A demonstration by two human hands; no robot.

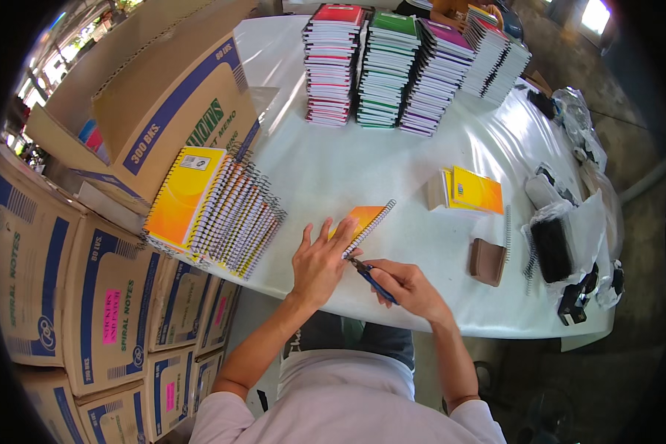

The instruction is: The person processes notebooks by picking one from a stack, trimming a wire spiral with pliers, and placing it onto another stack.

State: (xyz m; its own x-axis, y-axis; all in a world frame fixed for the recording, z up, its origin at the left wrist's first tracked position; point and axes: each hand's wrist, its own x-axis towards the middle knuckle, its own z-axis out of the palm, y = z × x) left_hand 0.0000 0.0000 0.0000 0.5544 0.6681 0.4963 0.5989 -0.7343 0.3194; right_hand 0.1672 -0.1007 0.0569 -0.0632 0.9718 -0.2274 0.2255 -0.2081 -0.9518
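your right hand (407,285) clenches blue-handled metal pliers (379,287) at the near end of a small yellow-orange spiral notebook (365,217), lying on the white worktop (325,174) under your spread, ungrasping left hand (320,265). brown cardboard cartons (107,362) bear printing and pink labels (111,317).

- White-topped table (325,166): right edge curved in view.
- Red-covered notebook stack (335,74), green-covered notebook stack (386,74) and purple-covered notebook stack (435,78): side by side, far side.
- Open brown cardboard carton with blue bands (189,122): left side, flaps raised.
- Closed brown cardboard cartons (96,362): stacked, lower left.
- Brown rectangular wallet-like case (488,262): right side.
- Black item in clear plastic (552,250): right end, contents unclear.
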